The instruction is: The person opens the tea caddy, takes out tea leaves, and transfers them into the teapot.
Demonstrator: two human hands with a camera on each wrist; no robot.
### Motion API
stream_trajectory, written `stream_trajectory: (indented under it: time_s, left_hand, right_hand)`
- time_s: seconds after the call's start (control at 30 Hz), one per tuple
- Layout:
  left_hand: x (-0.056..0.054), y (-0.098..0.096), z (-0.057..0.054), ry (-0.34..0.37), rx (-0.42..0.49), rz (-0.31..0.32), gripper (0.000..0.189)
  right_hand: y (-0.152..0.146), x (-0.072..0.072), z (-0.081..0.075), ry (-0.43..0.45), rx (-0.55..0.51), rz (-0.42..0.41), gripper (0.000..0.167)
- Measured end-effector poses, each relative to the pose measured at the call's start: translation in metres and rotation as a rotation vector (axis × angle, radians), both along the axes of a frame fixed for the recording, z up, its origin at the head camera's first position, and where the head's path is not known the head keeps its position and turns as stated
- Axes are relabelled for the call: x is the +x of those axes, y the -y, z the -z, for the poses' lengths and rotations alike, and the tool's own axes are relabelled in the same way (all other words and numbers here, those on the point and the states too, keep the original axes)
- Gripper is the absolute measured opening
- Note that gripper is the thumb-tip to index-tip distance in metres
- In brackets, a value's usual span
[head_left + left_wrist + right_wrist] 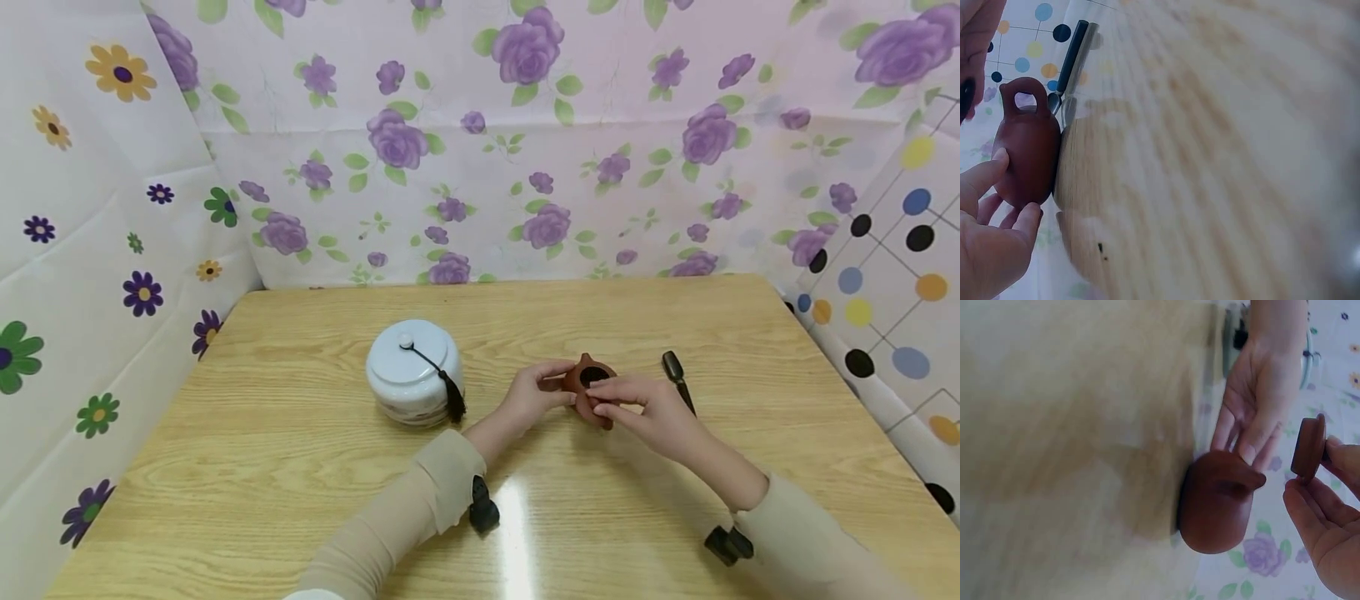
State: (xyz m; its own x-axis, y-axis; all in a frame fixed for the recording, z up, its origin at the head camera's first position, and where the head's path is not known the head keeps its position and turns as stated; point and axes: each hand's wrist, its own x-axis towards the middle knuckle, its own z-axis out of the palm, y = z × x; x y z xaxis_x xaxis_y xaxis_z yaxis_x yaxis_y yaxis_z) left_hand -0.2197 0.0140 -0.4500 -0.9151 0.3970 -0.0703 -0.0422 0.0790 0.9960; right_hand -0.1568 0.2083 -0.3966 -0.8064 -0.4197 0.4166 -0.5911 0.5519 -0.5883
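A small reddish-brown clay teapot (1216, 506) stands on the table, its top opening dark inside in the head view. My left hand (528, 398) grips the pot's body from the left, thumb on one side and fingers on the other. Above the pot, my right hand (652, 412) pinches the matching teapot lid (1309, 447) by its knob. The right wrist view shows the lid raised apart from the pot. The pot's looped handle (1025, 94) is free of both hands. Fingers of the right hand partly cover the pot from above.
A white lidded porcelain jar (415, 375) with a black tassel (453, 398) stands left of the pot. On the right lies a dark scoop-like tool (673, 367). The wooden table (300, 467) meets flowered cloth (465, 200) at the back. Each wrist carries a black device.
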Motion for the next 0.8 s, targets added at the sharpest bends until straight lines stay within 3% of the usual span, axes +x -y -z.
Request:
stream_trajectory:
  time_s: [0.33, 0.57, 0.8]
  left_hand:
    - [0.000, -0.001, 0.001, -0.016, -0.009, -0.018, 0.044]
    - [0.001, -0.001, -0.002, -0.003, -0.018, -0.023, 0.044]
    - [0.001, -0.001, 0.001, -0.013, -0.006, -0.021, 0.045]
  right_hand:
    - [-0.001, 0.027, 0.010, 0.009, 0.076, -0.092, 0.021]
    - [0.000, 0.037, 0.016, 0.049, 0.107, -0.220, 0.017]
    - [-0.002, 0.042, 0.026, 0.124, 0.168, -0.272, 0.017]
